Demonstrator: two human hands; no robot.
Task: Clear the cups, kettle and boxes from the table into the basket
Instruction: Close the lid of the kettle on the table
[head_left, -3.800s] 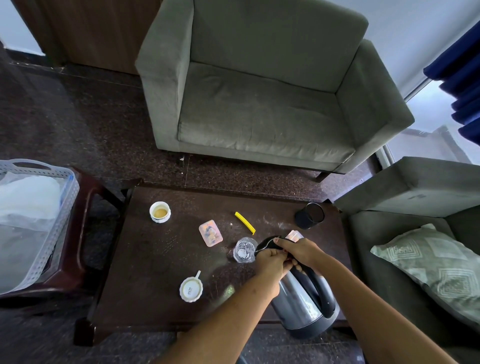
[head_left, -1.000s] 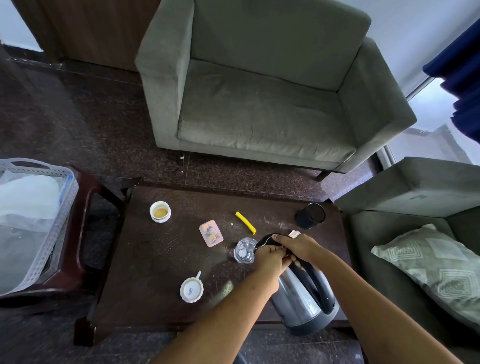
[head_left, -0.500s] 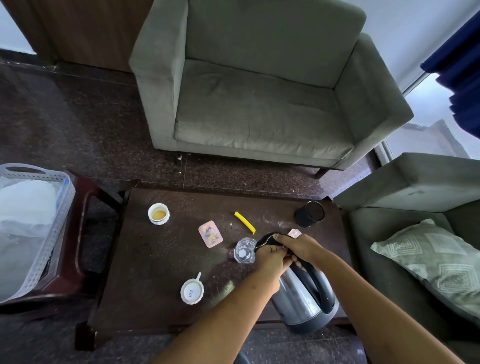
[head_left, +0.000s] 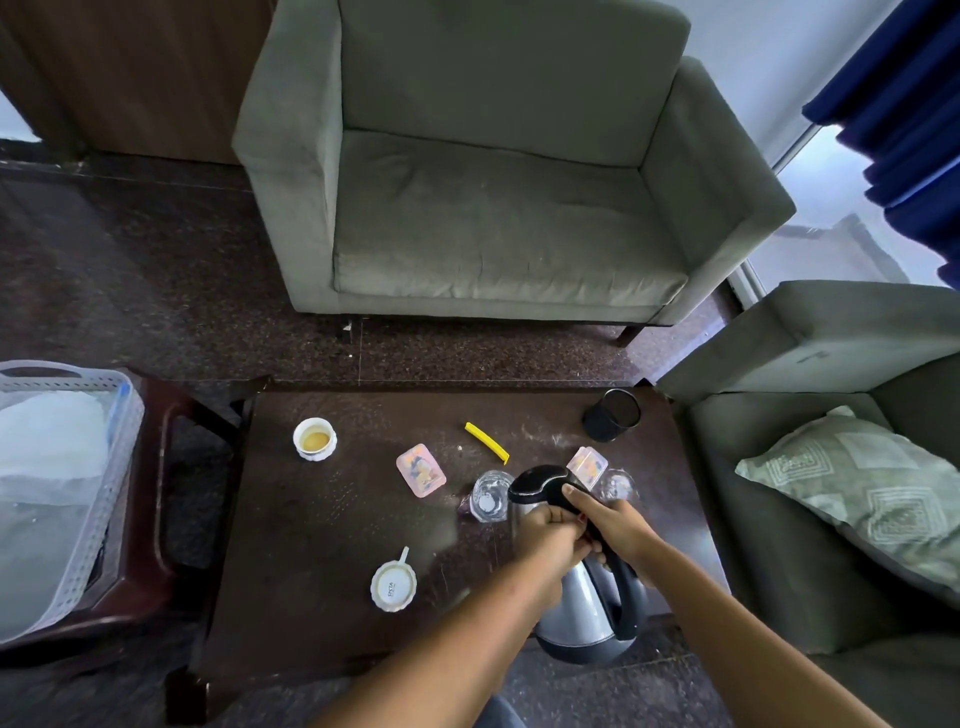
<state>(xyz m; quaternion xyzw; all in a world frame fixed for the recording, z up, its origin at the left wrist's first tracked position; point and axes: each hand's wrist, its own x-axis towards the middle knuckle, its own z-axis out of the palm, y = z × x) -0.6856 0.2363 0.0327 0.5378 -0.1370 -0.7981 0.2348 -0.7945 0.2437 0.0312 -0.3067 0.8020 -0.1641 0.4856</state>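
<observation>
A steel kettle (head_left: 582, 613) with a black lid and handle is tilted over the near right part of the dark table (head_left: 322, 519). My left hand (head_left: 550, 535) and my right hand (head_left: 615, 525) both grip its handle just behind the lid. A clear glass (head_left: 489, 496) stands right beside the lid. Another glass (head_left: 617, 486) and a small pink box (head_left: 587, 466) sit just beyond my right hand. A second pink box (head_left: 421, 470), a white cup of yellowish liquid (head_left: 315, 439), a white cup lying near the front (head_left: 394, 584) and a black cup (head_left: 612, 415) are on the table.
The white perforated basket (head_left: 93, 499), lined with a plastic bag, stands on a dark stool left of the table. A yellow strip (head_left: 487, 442) lies mid-table. A grey armchair (head_left: 493, 208) is beyond the table, and a sofa with a patterned cushion (head_left: 857, 483) is at the right.
The kettle with both hands on it has shifted slightly toward me and to the right. This uncovers the second pink box and a glass behind it. The view has drifted a little.
</observation>
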